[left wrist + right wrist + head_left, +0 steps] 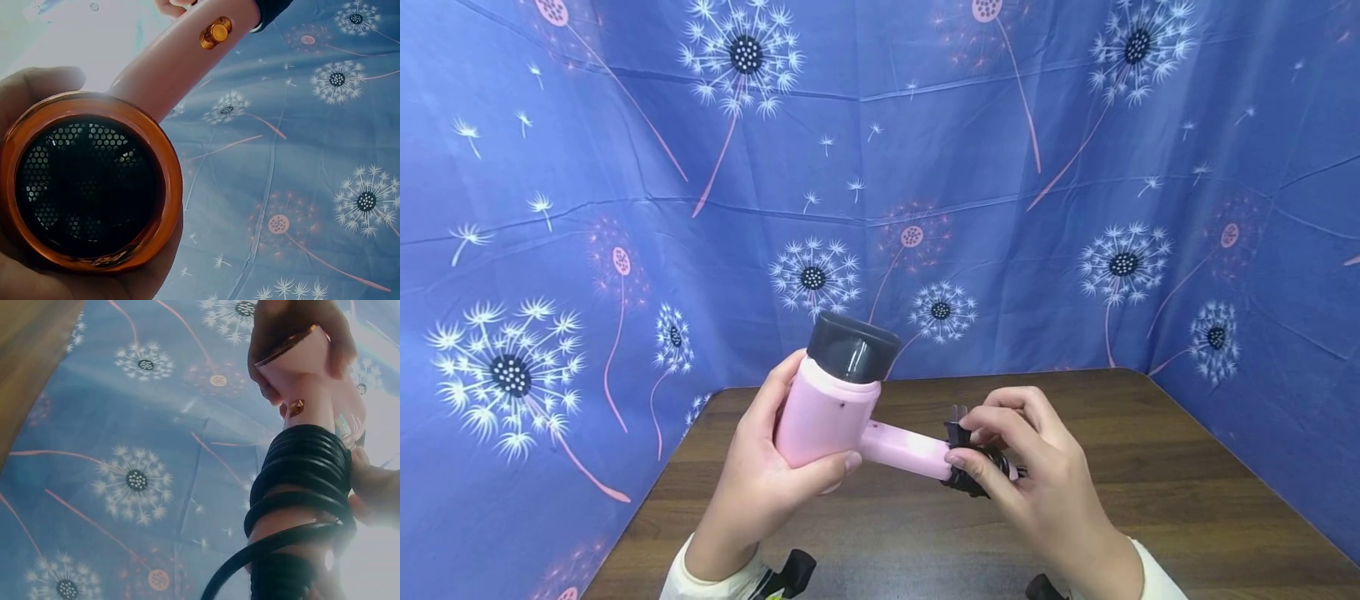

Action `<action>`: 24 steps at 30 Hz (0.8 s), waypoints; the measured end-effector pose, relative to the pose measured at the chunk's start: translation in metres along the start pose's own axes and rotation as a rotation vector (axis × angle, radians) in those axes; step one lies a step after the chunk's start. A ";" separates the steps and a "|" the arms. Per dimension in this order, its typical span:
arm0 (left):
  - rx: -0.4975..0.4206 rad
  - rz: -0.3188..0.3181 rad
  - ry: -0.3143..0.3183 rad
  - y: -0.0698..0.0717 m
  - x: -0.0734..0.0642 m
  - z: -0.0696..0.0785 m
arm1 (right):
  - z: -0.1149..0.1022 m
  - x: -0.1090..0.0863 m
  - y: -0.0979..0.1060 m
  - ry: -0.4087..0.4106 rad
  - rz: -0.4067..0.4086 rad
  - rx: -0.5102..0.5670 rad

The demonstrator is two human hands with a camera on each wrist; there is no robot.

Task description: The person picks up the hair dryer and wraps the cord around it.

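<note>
A pink hair dryer with a black nozzle is held above the table, nozzle tilted up. My left hand grips its barrel, thumb across the near side. In the left wrist view, the copper-rimmed rear grille faces the camera, and a gold switch sits on the handle. Black cord is wound in several loops round the handle. At the handle's end, my right hand pinches the black plug between thumb and fingers, prongs upward.
A brown wood-grain table lies beneath both hands. Blue cloth printed with dandelions hangs behind it and along both sides. Black wrist devices show near the sleeves at the bottom.
</note>
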State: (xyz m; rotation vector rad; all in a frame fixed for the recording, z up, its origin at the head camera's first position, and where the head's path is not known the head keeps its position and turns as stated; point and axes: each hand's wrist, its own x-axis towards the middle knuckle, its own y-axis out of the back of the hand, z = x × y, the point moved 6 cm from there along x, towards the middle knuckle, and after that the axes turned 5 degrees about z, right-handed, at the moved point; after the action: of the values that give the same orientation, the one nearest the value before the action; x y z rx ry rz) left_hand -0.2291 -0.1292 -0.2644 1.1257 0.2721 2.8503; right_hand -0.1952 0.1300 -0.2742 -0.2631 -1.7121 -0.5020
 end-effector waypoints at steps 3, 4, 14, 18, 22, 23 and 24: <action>-0.017 0.008 0.037 0.000 0.000 -0.003 | -0.007 0.002 -0.001 0.062 0.050 -0.042; -0.020 0.010 0.044 -0.001 0.001 -0.003 | -0.009 0.003 -0.001 0.085 0.058 -0.041; -0.042 0.054 0.075 0.002 0.003 -0.010 | -0.015 -0.001 -0.010 0.150 -0.095 -0.211; -0.057 0.062 0.105 0.003 0.004 -0.013 | -0.011 -0.005 -0.014 0.161 -0.131 -0.291; -0.082 0.041 0.128 0.001 0.003 -0.012 | -0.010 -0.006 -0.015 0.217 -0.079 -0.265; -0.082 0.033 0.125 0.000 0.003 -0.012 | -0.010 -0.006 -0.015 0.232 -0.064 -0.251; -0.082 0.027 0.121 -0.001 0.003 -0.011 | -0.010 -0.006 -0.015 0.244 -0.054 -0.234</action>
State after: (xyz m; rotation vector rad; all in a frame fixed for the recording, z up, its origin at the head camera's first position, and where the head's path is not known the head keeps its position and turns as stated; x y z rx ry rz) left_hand -0.2388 -0.1298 -0.2703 0.9517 0.1462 2.9287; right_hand -0.1924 0.1126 -0.2816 -0.3110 -1.4268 -0.7453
